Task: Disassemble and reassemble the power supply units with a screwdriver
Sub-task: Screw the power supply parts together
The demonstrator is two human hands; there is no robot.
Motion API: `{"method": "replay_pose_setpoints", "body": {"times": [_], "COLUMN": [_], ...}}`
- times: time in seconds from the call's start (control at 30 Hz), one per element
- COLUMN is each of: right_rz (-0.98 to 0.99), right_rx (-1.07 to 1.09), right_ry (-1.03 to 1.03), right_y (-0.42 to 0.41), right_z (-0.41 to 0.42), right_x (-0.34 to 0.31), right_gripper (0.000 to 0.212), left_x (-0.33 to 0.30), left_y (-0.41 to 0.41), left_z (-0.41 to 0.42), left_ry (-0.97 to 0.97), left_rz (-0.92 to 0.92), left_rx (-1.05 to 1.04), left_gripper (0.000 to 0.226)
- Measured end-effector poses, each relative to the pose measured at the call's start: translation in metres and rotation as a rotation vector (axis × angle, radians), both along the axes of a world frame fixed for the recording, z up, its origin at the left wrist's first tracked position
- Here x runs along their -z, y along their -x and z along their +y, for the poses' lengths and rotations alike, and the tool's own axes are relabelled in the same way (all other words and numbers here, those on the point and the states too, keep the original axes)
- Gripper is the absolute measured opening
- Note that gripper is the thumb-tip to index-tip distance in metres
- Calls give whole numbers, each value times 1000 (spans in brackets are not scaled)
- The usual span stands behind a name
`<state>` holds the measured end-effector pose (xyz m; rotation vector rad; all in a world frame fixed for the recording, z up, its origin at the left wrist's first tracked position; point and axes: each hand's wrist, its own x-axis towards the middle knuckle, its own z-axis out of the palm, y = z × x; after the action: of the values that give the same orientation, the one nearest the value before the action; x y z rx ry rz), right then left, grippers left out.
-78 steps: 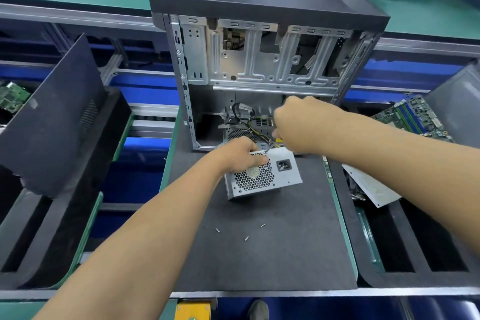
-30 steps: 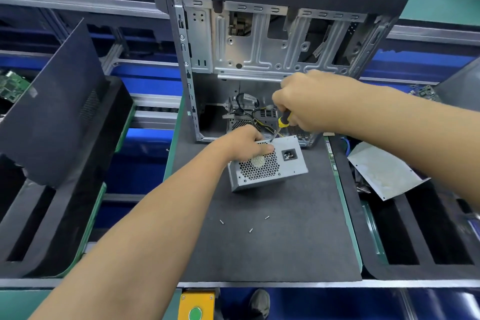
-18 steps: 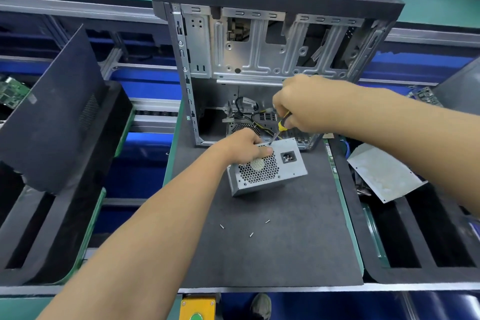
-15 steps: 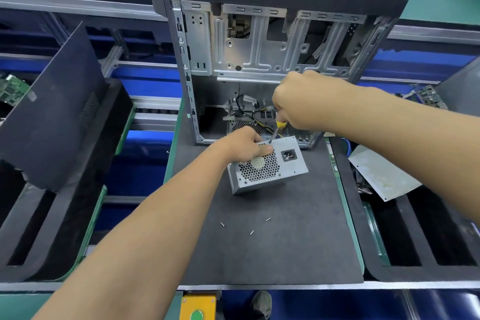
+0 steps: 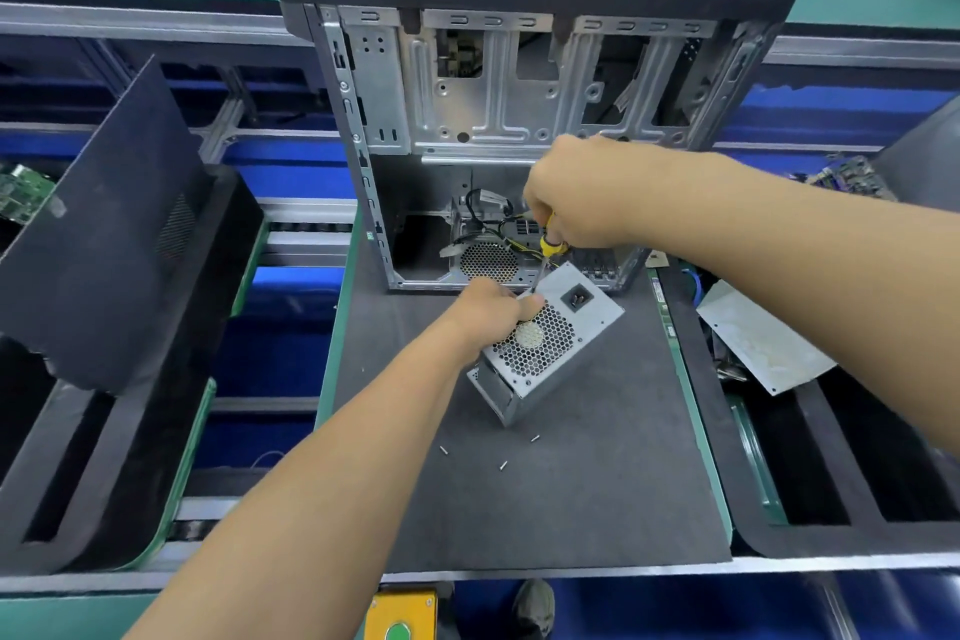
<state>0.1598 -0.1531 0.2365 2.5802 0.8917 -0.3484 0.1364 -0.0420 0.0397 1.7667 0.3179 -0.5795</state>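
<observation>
While my left hand [image 5: 488,309] grips the grey perforated metal power supply box [image 5: 545,343] before the open computer case [image 5: 519,120], my right hand [image 5: 576,200] holds the yellow-handled screwdriver [image 5: 545,255] slanting down to its upper edge.

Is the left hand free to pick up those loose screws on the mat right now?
Probably not yet: the left hand grips the power supply unit, steadying it under the screwdriver. The screws lie uncovered on the mat, so releasing should open the way.

Mat [image 5: 571,509] front open — case [image 5: 519,83] blocks behind.
</observation>
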Motion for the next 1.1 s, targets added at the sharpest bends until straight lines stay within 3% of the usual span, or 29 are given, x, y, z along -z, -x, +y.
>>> {"method": "replay_pose_setpoints", "body": {"times": [0.1, 0.2, 0.33, 0.43, 0.63, 0.73, 0.87, 0.97, 1.1], "right_rz": [33, 36, 92, 131, -52, -203, 4, 109, 6], "right_rx": [96, 151, 174, 36, -36, -38, 158, 76, 6], "right_ry": [-31, -107, -41, -57, -118, -77, -78, -105, -123], "right_y": [-9, -14, -14, -15, -5, -2, -2, -5, -4], "right_z": [-6, -7, 0, 2, 8, 12, 8, 4, 4], "right_x": [5, 16, 14, 6, 19, 31, 19, 5, 2], "right_gripper": [29, 40, 35, 10, 26, 11, 39, 22, 12], "left_x": [-1, -1, -3, -3, 1, 1, -3, -8, -8], "left_y": [-1, -3, -5, -4, -1, 1, 1, 1, 0], "left_z": [0, 3, 5, 3, 2, 1, 2, 2, 2], "left_ry": [-41, -124, -116, -111, -113, -103, -94, -104, -119], "left_rz": [3, -8, -14, -33, -40, -49, -52, -46, -37], "left_rx": [2, 28, 61, 82, 54, 50, 58, 70, 92], "left_gripper": [33, 49, 54, 65, 45, 37, 40, 46, 45]}}
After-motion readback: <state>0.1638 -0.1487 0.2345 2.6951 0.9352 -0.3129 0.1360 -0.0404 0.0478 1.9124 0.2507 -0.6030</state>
